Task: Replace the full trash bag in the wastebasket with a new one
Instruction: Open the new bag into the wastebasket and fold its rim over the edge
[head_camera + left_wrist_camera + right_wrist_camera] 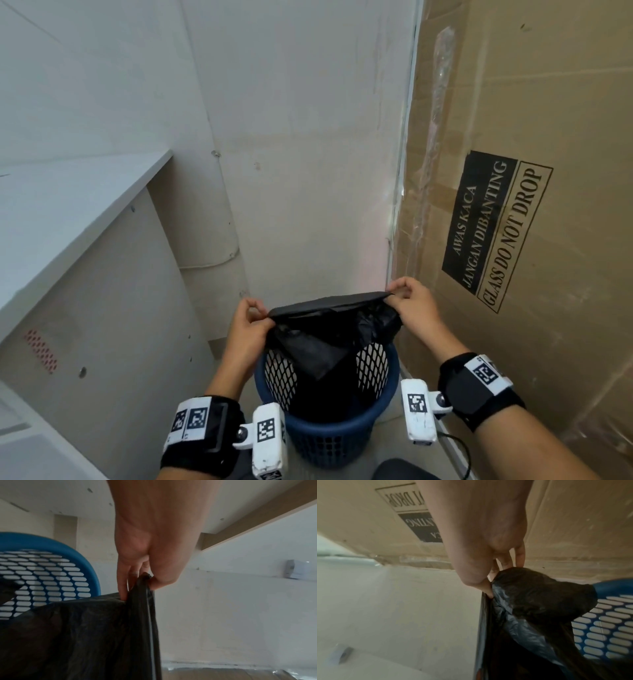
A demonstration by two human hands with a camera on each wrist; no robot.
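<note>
Nearest the head camera, the left hand (245,330) and right hand (412,306) each pinch an end of a black trash bag (329,329) stretched above the blue mesh wastebasket (329,425). The basket stands in a corner between a pale wall (308,137), a white desk (61,212) and a cardboard box (565,102) marked "GLASS DO NOT DROP".

Black trash bag (329,329), thin crinkly plastic, hanging above and down into the wastebasket (342,431), with its top edge stretched out flat and taut, one corner pinched on each side. The rest droops in loose folds, lower end inside the basket. Wastebasket's a round blue plastic one with mesh-style slotted walls and a solid rim, standing upright on the floor in a corner.
</note>
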